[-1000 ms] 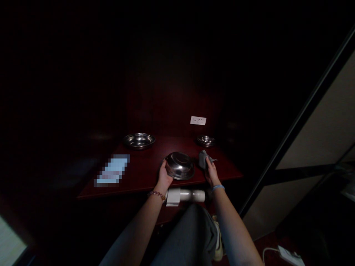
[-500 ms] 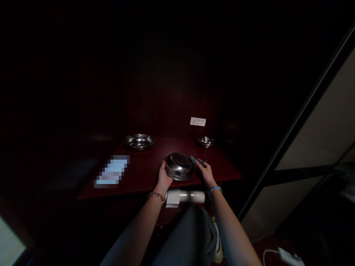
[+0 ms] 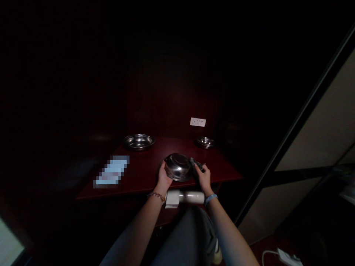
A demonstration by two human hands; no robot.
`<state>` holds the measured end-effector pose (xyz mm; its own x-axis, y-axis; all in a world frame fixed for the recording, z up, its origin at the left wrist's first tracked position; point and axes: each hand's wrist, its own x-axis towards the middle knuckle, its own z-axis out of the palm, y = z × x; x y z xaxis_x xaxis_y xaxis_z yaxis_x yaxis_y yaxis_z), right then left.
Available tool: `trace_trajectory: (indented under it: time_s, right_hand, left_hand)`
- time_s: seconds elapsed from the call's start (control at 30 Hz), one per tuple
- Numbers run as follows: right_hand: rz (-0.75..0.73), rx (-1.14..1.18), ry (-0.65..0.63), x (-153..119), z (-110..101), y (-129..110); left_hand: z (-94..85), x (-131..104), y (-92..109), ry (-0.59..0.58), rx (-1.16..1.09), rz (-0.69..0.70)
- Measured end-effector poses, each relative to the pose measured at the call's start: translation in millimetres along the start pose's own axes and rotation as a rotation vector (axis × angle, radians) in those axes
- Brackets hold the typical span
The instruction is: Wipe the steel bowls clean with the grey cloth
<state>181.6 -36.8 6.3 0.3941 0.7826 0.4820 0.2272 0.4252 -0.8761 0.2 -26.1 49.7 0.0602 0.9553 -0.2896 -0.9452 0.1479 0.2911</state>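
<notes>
A shiny steel bowl (image 3: 178, 167) is held bottom up over the front of the dark red desk (image 3: 144, 168). My left hand (image 3: 164, 178) grips its left rim, the thumb lying on the outer wall. Bunched in my right hand (image 3: 204, 178) is a dark grey cloth (image 3: 196, 163), pressed against the bowl's right side. Both hands are closed; the right fingertips are partly hidden by the cloth.
A wide steel basin (image 3: 139, 142) rests at the back left, and small steel bowls (image 3: 205, 142) at the back right. A blurred pale rectangle (image 3: 112, 171) lies left. Below the desk edge is a white cylinder (image 3: 192, 197). A socket panel (image 3: 198, 122) is on the wall.
My right hand and the cloth have shifted slightly left and down along the bowl's side. My left hand and the bowl stay almost where they were.
</notes>
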Motion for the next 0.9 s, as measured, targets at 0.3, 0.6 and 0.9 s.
trace_trajectory:
  time_s: [0.3,0.6,0.9]
  right_hand:
    - [-0.172,-0.272,0.119,-40,19,-20]
    - [-0.287,-0.467,0.055,-54,30,-40]
    - [-0.367,-0.599,-0.141,-68,61,-71]
  left_hand:
    - [-9.6,17,-1,-0.021,0.018,0.042]
    - [-9.2,12,0,-0.013,0.023,0.011]
    - [-5.3,3,0,-0.02,0.027,0.055]
